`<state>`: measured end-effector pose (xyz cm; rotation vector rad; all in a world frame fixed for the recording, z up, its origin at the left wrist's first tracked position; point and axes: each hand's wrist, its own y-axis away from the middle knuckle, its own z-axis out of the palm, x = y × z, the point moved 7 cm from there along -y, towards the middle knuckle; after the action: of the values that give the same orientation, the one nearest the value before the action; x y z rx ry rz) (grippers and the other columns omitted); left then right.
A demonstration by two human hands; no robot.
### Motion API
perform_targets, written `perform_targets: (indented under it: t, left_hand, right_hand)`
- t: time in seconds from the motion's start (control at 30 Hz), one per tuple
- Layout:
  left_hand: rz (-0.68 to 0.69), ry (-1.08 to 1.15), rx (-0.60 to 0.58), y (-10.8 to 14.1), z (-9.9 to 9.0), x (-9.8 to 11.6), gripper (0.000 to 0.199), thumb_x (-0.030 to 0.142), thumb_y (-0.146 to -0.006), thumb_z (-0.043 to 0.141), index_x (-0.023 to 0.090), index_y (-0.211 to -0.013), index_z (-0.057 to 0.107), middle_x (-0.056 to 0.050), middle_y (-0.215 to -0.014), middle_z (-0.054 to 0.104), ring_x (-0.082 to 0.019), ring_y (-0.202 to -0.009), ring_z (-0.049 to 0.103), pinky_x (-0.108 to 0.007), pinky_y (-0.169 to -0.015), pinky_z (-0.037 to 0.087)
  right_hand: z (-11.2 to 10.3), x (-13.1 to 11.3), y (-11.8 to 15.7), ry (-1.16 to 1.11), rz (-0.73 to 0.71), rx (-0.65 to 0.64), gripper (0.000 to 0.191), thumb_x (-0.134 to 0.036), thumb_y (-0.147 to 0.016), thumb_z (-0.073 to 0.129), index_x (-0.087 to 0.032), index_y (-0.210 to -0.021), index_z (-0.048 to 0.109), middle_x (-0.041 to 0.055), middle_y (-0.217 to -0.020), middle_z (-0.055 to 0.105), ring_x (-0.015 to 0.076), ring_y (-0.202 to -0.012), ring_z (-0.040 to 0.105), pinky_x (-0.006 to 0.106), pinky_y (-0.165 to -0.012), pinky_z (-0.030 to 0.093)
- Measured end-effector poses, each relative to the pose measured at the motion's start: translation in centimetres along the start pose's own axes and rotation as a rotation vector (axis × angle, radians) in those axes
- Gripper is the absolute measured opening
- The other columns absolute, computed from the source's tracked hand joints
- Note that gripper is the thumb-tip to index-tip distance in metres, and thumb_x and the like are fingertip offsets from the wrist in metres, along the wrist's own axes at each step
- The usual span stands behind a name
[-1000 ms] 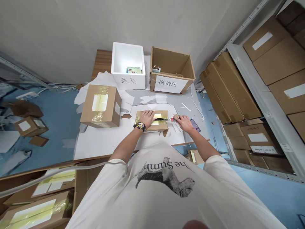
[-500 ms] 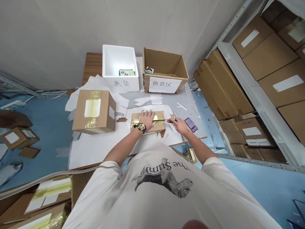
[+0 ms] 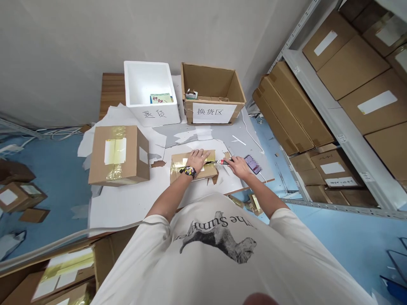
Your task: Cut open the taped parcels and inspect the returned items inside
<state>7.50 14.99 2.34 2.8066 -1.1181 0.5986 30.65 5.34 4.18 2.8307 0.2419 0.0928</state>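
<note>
My left hand (image 3: 197, 160) lies flat on top of a small cardboard box (image 3: 193, 173) wrapped with yellowish tape, a wristwatch on that wrist. My right hand (image 3: 239, 167) grips a utility knife (image 3: 221, 162) with a red and black handle. Its blade points left across the box top and reaches close to my left hand. A smartphone (image 3: 252, 164) with a white cable lies just right of my right hand. A larger taped carton (image 3: 118, 156) stands to the left of both hands.
A white foam box (image 3: 148, 91) and an open cardboard box (image 3: 211, 91), both with handwritten labels, stand at the table's back. White paper and scraps cover the table (image 3: 127, 212). Metal shelves (image 3: 341, 135) stacked with cartons stand on the right.
The whole view has drifted, with the table and boxes sliding left in the picture. My hands stay on the small box, and the knife stays in my right hand.
</note>
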Motion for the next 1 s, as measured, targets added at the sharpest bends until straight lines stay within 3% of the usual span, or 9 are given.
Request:
perform_targets:
  t: [0.13, 0.23, 0.43, 0.57, 0.67, 0.77, 0.87, 1.0]
  left_hand:
    - [0.022, 0.026, -0.031, 0.3, -0.1, 0.4, 0.055, 0.031, -0.113, 0.055, 0.03, -0.166, 0.07, -0.02, -0.152, 0.072, -0.04, -0.138, 0.062, -0.057, -0.125, 0.043]
    - [0.004, 0.015, -0.028, 0.2, -0.3, 0.2, 0.053, 0.034, -0.113, 0.06, 0.028, -0.164, 0.072, -0.02, -0.159, 0.07, -0.04, -0.142, 0.062, -0.056, -0.128, 0.041]
    - [-0.029, 0.044, 0.0, 0.5, -1.4, -0.5, 0.051, 0.051, -0.109, 0.074, 0.03, -0.156, 0.076, -0.016, -0.164, 0.07, -0.041, -0.15, 0.06, -0.063, -0.134, 0.035]
    - [0.002, 0.118, -0.015, 2.8, -1.3, 0.5, 0.044, 0.057, -0.111, 0.072, 0.027, -0.14, 0.082, -0.016, -0.145, 0.077, -0.039, -0.136, 0.066, -0.057, -0.122, 0.048]
    - [-0.005, 0.126, -0.056, 4.4, -0.4, 1.7, 0.05, 0.063, -0.105, 0.077, 0.025, -0.137, 0.082, -0.018, -0.137, 0.075, -0.04, -0.129, 0.066, -0.056, -0.117, 0.05]
    - [-0.032, 0.067, -0.064, 5.0, 0.4, 2.8, 0.061, 0.068, -0.102, 0.079, 0.022, -0.143, 0.078, -0.019, -0.137, 0.072, -0.042, -0.128, 0.064, -0.058, -0.121, 0.044]
    - [-0.019, -0.021, -0.097, 4.8, 1.2, 3.9, 0.069, 0.069, -0.098, 0.082, 0.021, -0.147, 0.075, -0.022, -0.137, 0.071, -0.045, -0.127, 0.062, -0.064, -0.125, 0.037]
    - [-0.072, -0.034, -0.104, 4.1, 1.5, 3.9, 0.063, 0.068, -0.09, 0.089, 0.02, -0.13, 0.079, -0.023, -0.132, 0.07, -0.047, -0.126, 0.061, -0.068, -0.121, 0.036]
  right_hand:
    - [-0.7, -1.3, -2.3, -0.029, 0.082, 0.043, 0.06, -0.041, -0.126, 0.033, -0.031, -0.183, 0.05, 0.0202, -0.15, 0.067, 0.035, -0.124, 0.059, 0.042, -0.102, 0.043]
    - [-1.3, -1.1, -2.8, -0.039, 0.044, 0.053, 0.059, -0.039, -0.125, 0.037, -0.031, -0.182, 0.053, 0.0196, -0.147, 0.068, 0.0353, -0.124, 0.058, 0.042, -0.101, 0.043]
    - [-0.1, 2.7, 1.8, -0.078, 0.034, 0.068, 0.058, -0.041, -0.123, 0.042, -0.028, -0.177, 0.06, 0.0185, -0.134, 0.07, 0.0343, -0.118, 0.059, 0.039, -0.101, 0.043]
    - [1.7, 4.5, 4.8, -0.391, 0.207, 0.157, 0.062, -0.042, -0.123, 0.033, -0.021, -0.173, 0.062, 0.0164, -0.126, 0.073, 0.0328, -0.113, 0.067, 0.039, -0.102, 0.053]
    - [2.8, 3.9, 4.8, -0.74, 0.322, 0.156, 0.07, -0.05, -0.122, 0.022, -0.015, -0.167, 0.063, 0.0122, -0.109, 0.077, 0.029, -0.095, 0.072, 0.037, -0.093, 0.059]
    - [2.9, 2.0, 3.3, -0.953, 0.322, 0.061, 0.068, -0.056, -0.119, 0.027, -0.017, -0.156, 0.068, 0.0046, -0.09, 0.074, 0.0241, -0.077, 0.07, 0.033, -0.083, 0.059]
    - [1.4, 0.5, 1.8, -0.965, 0.23, -0.007, 0.053, -0.052, -0.117, 0.038, -0.021, -0.137, 0.076, -0.0001, -0.079, 0.071, 0.0213, -0.072, 0.068, 0.029, -0.079, 0.055]
    - [-0.3, 0.5, 1.4, -0.844, 0.203, -0.04, 0.043, -0.042, -0.116, 0.041, -0.022, -0.115, 0.079, -0.0008, -0.073, 0.069, 0.0203, -0.07, 0.066, 0.027, -0.073, 0.047]
